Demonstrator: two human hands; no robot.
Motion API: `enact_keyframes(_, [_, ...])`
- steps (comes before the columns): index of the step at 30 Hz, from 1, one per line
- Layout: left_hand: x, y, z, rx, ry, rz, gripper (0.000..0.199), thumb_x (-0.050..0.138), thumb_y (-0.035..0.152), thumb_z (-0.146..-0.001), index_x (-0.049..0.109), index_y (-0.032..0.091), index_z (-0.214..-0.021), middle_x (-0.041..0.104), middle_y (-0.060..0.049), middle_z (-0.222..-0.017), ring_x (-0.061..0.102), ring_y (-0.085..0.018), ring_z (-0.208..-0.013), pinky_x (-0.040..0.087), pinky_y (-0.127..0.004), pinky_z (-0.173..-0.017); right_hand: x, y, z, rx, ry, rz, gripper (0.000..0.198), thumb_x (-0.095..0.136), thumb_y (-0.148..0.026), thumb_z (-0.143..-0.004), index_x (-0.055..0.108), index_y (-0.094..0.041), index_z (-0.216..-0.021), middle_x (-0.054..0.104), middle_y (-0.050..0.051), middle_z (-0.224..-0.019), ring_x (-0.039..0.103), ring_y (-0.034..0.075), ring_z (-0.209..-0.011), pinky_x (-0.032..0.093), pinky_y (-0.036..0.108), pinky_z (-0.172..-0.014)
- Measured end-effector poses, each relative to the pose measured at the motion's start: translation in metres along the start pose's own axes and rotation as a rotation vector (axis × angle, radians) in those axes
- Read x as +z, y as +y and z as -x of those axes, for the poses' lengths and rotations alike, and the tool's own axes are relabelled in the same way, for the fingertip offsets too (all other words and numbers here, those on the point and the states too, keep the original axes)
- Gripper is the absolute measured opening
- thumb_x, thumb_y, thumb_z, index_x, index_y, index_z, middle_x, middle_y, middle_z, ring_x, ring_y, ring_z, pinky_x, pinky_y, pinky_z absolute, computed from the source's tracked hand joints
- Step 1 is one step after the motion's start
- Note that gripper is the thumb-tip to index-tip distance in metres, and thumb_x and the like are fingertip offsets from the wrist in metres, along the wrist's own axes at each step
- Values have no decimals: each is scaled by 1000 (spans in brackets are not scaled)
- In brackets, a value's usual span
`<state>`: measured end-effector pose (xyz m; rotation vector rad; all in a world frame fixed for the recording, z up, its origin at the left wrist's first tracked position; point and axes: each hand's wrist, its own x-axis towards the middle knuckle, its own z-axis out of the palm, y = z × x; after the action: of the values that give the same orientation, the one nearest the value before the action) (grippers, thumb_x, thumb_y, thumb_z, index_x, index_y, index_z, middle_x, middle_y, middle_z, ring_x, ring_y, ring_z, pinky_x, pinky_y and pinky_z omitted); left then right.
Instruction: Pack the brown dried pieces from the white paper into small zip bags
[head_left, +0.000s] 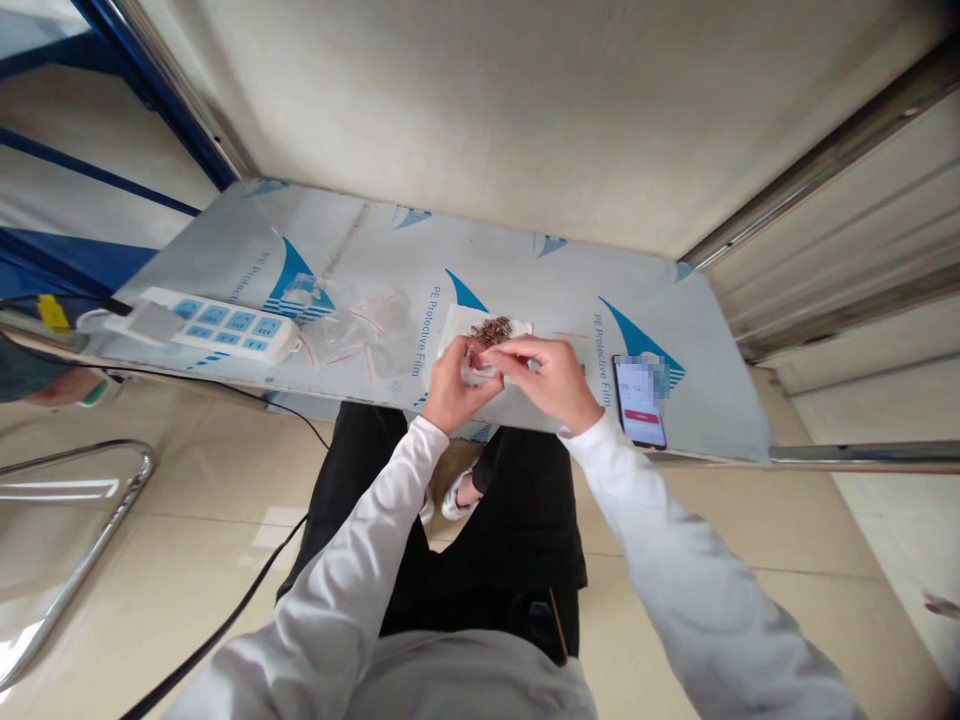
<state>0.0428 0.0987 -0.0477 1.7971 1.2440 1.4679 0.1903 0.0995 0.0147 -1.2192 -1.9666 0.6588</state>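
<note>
My left hand (452,388) is curled around a small clear plastic bag (475,372) near the table's front edge. The thumb and fingers of my right hand (553,380) are pinched together at the mouth of that bag. Whatever they hold, if anything, is too small to make out. Just beyond my hands a pile of small brownish metal pieces, perhaps screws (491,330), lies on a white sheet (454,322). My hands partly cover the near side of this sheet.
Several clear zip bags (371,320) with red strips lie on the table (495,250) to the left. Beyond them is a white power strip (217,325) with cables. A phone (639,400) rests at the right front edge. Another person's hand (75,386) shows at far left.
</note>
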Motion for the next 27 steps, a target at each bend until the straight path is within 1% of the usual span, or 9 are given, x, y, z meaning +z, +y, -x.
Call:
enact_keyframes(2, [-2, -2, -3, -28, 28, -13, 29, 73, 23, -67, 50, 21, -86, 53, 5, -68, 53, -11, -61, 45, -24, -62, 7, 28, -4, 85, 50, -3, 15, 60, -23, -87, 73, -17, -94, 73, 6, -90, 65, 16, -74, 49, 27, -68])
enact_keyframes(3, [-4, -3, -3, -36, 40, -19, 28, 72, 23, -67, 50, 21, -85, 53, 5, -67, 53, -11, -60, 44, -24, -62, 12, 43, -5, 99, 23, 42, 15, 61, -19, -85, 72, -16, -95, 73, 7, -91, 65, 16, -72, 50, 27, -68])
enact_keyframes(6, [-14, -10, -3, -52, 54, -34, 27, 71, 25, -68, 50, 21, -85, 52, 6, -66, 51, -10, -60, 43, -24, -62, 33, 76, -10, 60, -174, 182, 18, 65, -6, -75, 74, -16, -87, 71, 8, -91, 64, 17, -77, 50, 29, -76])
enact_keyframes(8, [-21, -14, -2, -68, 55, -50, 27, 71, 25, -69, 50, 21, -86, 52, 6, -67, 51, -10, -61, 42, -24, -64, 46, 87, -12, 46, -226, 211, 15, 66, -4, -73, 74, -16, -78, 70, 8, -85, 64, 18, -83, 49, 30, -81])
enact_keyframes(12, [-31, -19, 0, -102, 78, -74, 26, 70, 25, -69, 50, 21, -86, 54, 6, -67, 53, -10, -61, 42, -25, -66, 50, 93, -9, 97, -166, 272, 10, 66, -11, -77, 73, -17, -79, 69, 7, -84, 63, 19, -87, 49, 30, -84])
enact_keyframes(15, [-33, -19, 0, -112, 88, -65, 26, 70, 25, -69, 50, 21, -86, 55, 6, -67, 54, -11, -62, 43, -25, -67, 39, 98, -8, 230, -7, 364, 16, 57, -16, -83, 70, -15, -91, 67, 10, -93, 62, 21, -89, 48, 36, -87])
enact_keyframes(17, [-32, -19, 0, -110, 86, -54, 26, 70, 24, -69, 50, 21, -86, 55, 6, -68, 55, -11, -63, 43, -25, -67, 34, 103, -11, 334, 67, 422, 17, 55, -15, -82, 69, -14, -92, 67, 12, -94, 62, 23, -87, 48, 39, -87])
enact_keyframes(23, [-24, -16, 2, -105, 50, -40, 25, 69, 24, -70, 51, 21, -87, 57, 5, -68, 57, -11, -64, 44, -25, -68, 42, 110, -26, 524, 105, 486, 15, 58, -8, -74, 68, -20, -78, 70, 8, -82, 65, 22, -81, 49, 33, -79])
enact_keyframes(27, [-21, -15, 3, -113, 39, -47, 24, 69, 24, -70, 52, 21, -86, 58, 5, -68, 58, -11, -64, 45, -25, -68, 38, 96, -26, 556, 163, 468, 13, 60, -10, -74, 68, -20, -79, 72, 8, -82, 66, 23, -80, 49, 34, -77])
